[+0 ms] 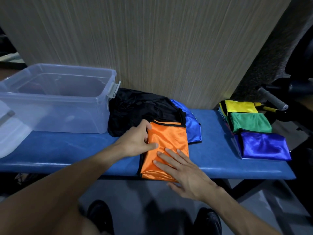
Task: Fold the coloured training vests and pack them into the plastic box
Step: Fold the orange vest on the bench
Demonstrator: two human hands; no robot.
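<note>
Folded shiny orange vest (166, 150) lies at the blue padded bench's (220, 160) front edge. My right hand (184, 173) presses it flat-fingered; my left hand (137, 141) pinches its left edge. I'd smooth outward, keeping black trim aligned, then carry it to the clear plastic box (55, 99).

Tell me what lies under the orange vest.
The orange vest rests on the blue bench, its far edge overlapping the black fabric and another blue vest. Both hands, left hand and right hand, rest on top. Anything beneath its middle is covered.
</note>
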